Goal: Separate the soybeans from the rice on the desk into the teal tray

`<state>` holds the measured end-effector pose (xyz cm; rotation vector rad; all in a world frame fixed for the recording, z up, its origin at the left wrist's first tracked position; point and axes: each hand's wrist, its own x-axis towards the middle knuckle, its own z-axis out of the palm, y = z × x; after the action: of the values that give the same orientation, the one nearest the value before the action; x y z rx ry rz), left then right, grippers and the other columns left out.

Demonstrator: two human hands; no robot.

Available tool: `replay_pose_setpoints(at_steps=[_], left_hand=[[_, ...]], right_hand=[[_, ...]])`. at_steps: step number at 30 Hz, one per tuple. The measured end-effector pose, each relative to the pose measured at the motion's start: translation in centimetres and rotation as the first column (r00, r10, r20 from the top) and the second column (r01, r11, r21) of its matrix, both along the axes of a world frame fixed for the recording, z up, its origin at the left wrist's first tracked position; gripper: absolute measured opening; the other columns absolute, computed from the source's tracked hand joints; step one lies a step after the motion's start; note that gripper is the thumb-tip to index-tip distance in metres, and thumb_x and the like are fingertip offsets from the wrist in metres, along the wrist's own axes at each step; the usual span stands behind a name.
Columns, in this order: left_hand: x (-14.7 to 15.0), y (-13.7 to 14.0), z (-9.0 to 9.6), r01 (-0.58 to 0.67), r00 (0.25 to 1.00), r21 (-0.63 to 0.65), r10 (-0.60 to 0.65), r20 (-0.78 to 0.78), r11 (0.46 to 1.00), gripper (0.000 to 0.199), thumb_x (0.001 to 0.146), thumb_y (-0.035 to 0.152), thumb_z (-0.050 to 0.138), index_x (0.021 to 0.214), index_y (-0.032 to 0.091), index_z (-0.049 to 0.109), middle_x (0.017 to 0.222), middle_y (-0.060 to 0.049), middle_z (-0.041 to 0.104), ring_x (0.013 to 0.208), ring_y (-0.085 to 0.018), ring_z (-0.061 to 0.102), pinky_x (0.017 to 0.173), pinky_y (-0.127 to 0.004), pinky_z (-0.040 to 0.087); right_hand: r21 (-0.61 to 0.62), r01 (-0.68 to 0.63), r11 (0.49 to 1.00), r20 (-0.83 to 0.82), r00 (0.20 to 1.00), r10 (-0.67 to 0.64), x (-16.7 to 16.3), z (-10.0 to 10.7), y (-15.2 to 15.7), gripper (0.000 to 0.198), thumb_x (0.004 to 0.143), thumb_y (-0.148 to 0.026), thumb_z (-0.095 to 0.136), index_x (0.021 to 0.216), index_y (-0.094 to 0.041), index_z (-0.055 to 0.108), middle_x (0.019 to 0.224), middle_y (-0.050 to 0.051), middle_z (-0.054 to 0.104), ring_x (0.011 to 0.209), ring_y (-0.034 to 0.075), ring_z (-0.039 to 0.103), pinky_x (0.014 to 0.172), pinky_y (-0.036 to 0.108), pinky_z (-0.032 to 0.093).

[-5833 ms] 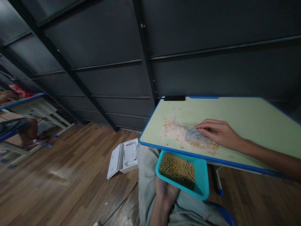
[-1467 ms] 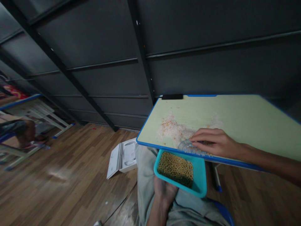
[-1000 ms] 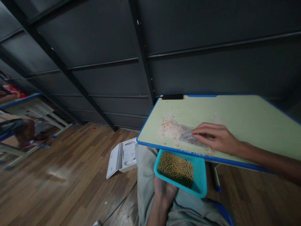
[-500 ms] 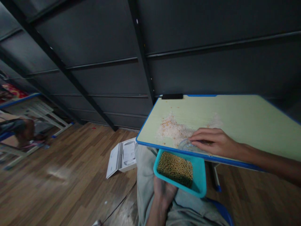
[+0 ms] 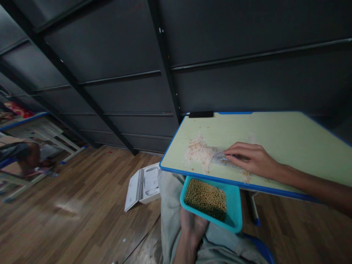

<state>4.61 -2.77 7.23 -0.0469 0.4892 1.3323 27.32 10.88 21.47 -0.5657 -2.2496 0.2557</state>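
My left hand (image 5: 192,224) is under a turquoise plastic tray (image 5: 233,205), gripping it from below, just under the table's front edge. Round yellowish dried beans (image 5: 205,198) fill most of the tray, leaving its right end bare. Over the table, my right hand (image 5: 251,157) pinches a clear, curved plastic piece (image 5: 218,157) between thumb and fingers. Its exact kind cannot be made out. The piece touches the right side of a spread of white grains (image 5: 199,151) that look like rice, with yellow bits among them. More yellow bits (image 5: 246,176) lie below my right hand.
The pale green table (image 5: 288,139) has a blue edge. A black flat object (image 5: 201,114) lies at its far edge, against a dark panelled wall (image 5: 123,44). An open white box (image 5: 143,185) stands on the wooden floor. Another person's leg (image 5: 30,156) shows far left.
My right hand has moved slightly up and away from the table's front edge with the clear piece. Yellow bits now show beneath it. The tray stays nearly in place.
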Motion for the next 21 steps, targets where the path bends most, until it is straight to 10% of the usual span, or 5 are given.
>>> replay_pose_setpoints(at_steps=[21], left_hand=[[0.0,0.1,-0.1,-0.005,1.0,-0.004,0.005,0.022,1.0,0.037,0.101,0.029,0.047,0.128,0.025,0.071,0.138,-0.008,0.07,0.139,-0.035,0.054,0.114,-0.055,0.045]], right_hand=[[-0.103,-0.304,0.947,0.023,0.951,0.308,0.6,1.3,-1.5,0.023,0.09,-0.01,0.065,0.11,-0.019,0.072,0.086,0.005,0.071,0.066,0.012,0.061,0.058,0.025,0.05]])
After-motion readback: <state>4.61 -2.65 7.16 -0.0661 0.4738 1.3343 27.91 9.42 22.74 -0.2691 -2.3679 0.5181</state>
